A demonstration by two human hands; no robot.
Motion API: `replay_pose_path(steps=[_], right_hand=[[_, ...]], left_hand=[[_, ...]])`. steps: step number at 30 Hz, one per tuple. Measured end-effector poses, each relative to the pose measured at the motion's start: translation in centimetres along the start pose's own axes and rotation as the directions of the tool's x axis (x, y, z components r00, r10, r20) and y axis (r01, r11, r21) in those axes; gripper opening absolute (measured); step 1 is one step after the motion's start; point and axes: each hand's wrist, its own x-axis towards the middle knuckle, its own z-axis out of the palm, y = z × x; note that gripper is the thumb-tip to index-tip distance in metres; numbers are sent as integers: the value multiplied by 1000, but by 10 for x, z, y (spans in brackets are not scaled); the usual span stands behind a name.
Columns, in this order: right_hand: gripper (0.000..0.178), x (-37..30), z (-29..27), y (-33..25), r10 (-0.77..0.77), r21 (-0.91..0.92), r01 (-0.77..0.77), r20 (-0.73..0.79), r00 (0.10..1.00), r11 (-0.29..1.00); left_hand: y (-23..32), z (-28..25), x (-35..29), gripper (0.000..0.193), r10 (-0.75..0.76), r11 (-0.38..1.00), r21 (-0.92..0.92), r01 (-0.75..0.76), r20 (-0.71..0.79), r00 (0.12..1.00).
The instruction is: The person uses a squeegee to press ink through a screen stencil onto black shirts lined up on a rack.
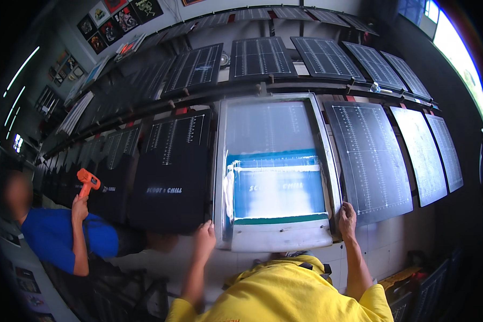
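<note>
A silk-screen frame (330, 155) lies in front of me over one of the printing boards, with pale metal sides. Blue and teal mesh fills its middle, and white ink (276, 201) is spread over the lower mesh with a ragged white line above. My left hand (204, 241) is closed at the frame's lower left edge. On the right edge, a little higher, my right hand (348, 219) grips with curled fingers, partly hidden by the frame. Left of the frame, a black shirt (169, 206) with white printed lettering covers a board.
To the right stand a dark ruled board (373, 161) and a whitish board (419, 155). More boards (260, 58) line the rail behind. At left, a co-worker in a blue shirt (48, 231) holds an orange heat gun (88, 181) beside other black shirts.
</note>
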Motion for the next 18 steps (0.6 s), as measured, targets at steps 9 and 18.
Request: replay_pose_path(steps=[9, 18], right_hand=[[24, 8, -1, 16, -62, -6, 61, -48, 997, 998], [21, 3, 4, 10, -96, -96, 85, -115, 989, 992]], left_hand=[[2, -3, 10, 32, -276, 911, -253, 325, 211, 938], [-20, 18, 8, 26, -204, 952, -197, 233, 155, 967]])
